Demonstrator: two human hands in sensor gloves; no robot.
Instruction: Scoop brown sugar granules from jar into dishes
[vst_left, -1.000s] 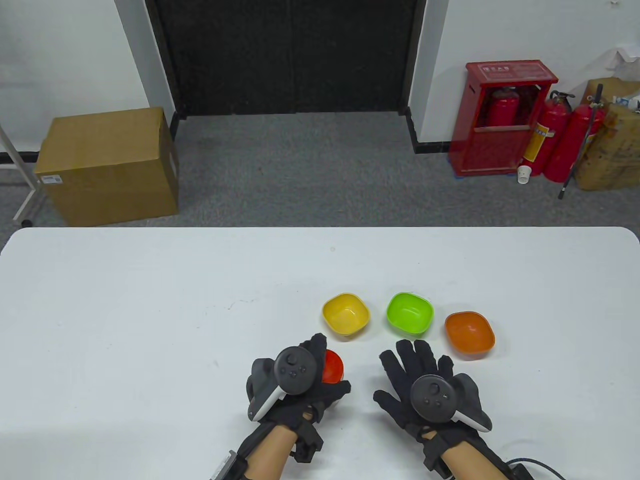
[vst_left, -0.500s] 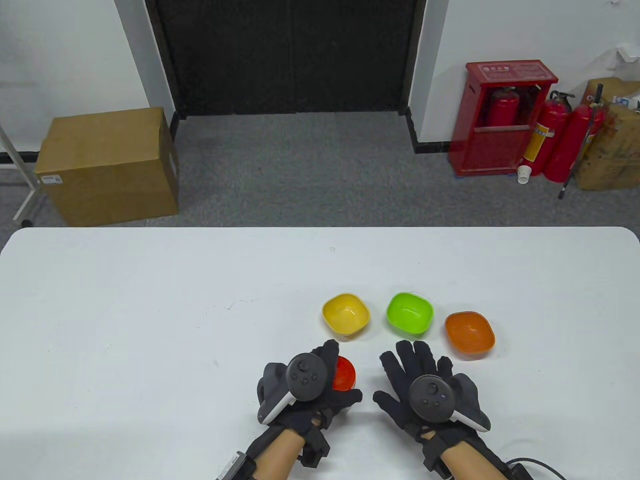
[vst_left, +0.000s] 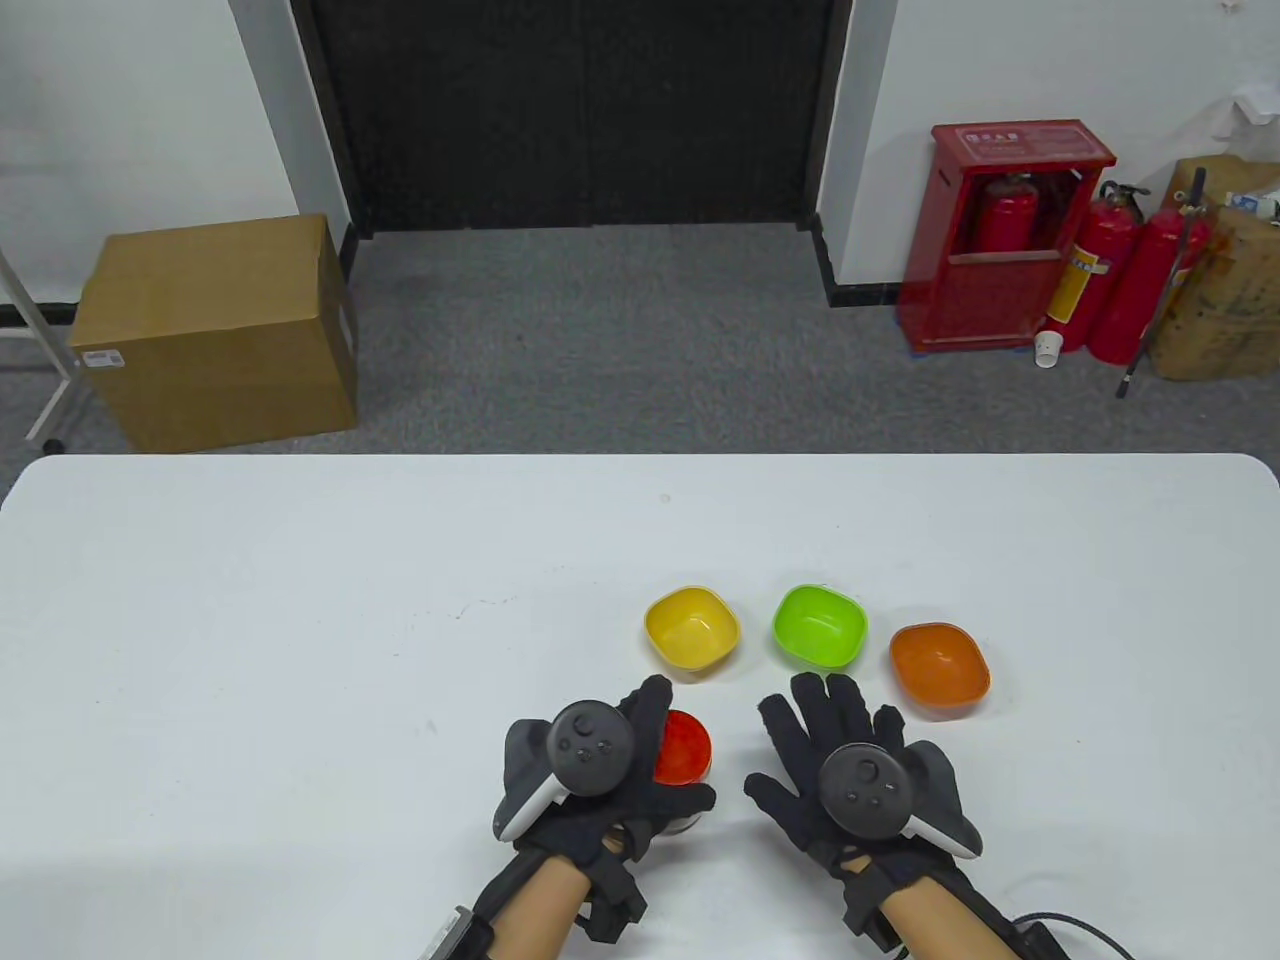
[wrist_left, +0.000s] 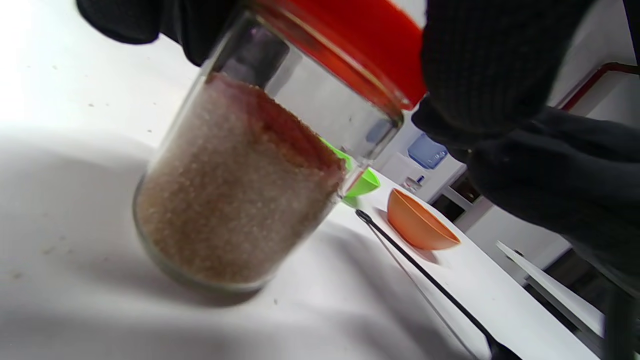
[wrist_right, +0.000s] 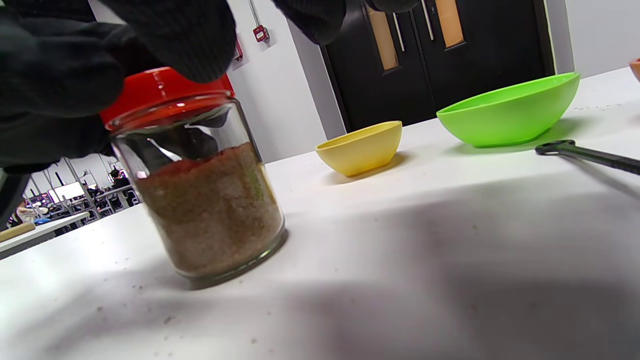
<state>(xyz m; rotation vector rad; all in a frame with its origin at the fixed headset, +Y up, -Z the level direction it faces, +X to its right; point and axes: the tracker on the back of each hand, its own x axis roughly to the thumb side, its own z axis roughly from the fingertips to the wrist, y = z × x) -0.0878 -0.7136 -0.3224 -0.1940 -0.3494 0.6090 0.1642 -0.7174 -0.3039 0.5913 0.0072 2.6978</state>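
Two gloved hands, one lidded jar, three dishes: opening step.
Left hand (vst_left: 610, 775) grasps jar (wrist_right: 205, 195) at 6 o'clock on desk (vst_left: 300, 620), red lid (vst_left: 685, 745) on; right hand (vst_left: 850, 760) released, flat at 5 o'clock over scoop handle (wrist_right: 590, 155). Yellow dish (vst_left: 692, 626), green dish (vst_left: 819, 626), orange dish (vst_left: 939, 667) beyond, seemingly empty. Next, likely: unscrew lid, take scoop.

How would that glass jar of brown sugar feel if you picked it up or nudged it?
Probably heavy for its size: the jar has thick-looking glass and is more than half full of brown sugar. Its smooth wall may be slippery, though the left hand grips it near the red lid. Its wide flat base suggests it slides rather than tips; dropped, it might break.
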